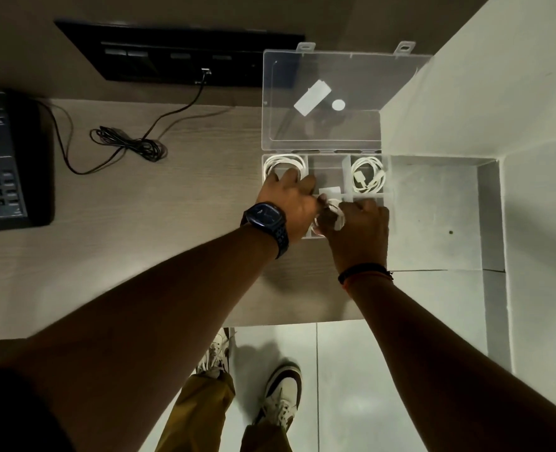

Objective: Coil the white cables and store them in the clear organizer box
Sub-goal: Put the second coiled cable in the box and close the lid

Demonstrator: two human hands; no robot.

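Head view, looking down. Clear plastic organizer box (pixel 344 164) w/ divided compartments sits at the right end of a pale wood-grain desk (pixel 159 230), next to a white wall (pixel 498 93); its transparent hinged lid (pixel 322 102) stands open at the far side, w/ white stickers on it.

Far-left compartment: coiled white cable (pixel 283 163). Far-right compartment: second coiled white cable w/ connectors visible (pixel 368 176). Far-middle compartment holds a small white item, too unclear to identify.

Both hands meet over the box's near-middle section. Left hand (pixel 289 207), dark smartwatch (pixel 267 220) on wrist, lies across the left side of the box, fingers curled inward toward a third white cable coil (pixel 330 216). Right hand (pixel 358 230), dark cord bracelet (pixel 364 272) on wrist, has fingers closed narrow around the same coil, which sits between the two hands, at or just above the near-middle compartment; cannot tell if it rests on the box floor.

Elsewhere on desk: dark desk telephone (pixel 5 161) at left edge, loose black cord bundle (pixel 129 145) running to a black wall socket panel (pixel 178 53). Below desk edge: tiled floor, two white-and-brown sneakers (pixel 283 396).
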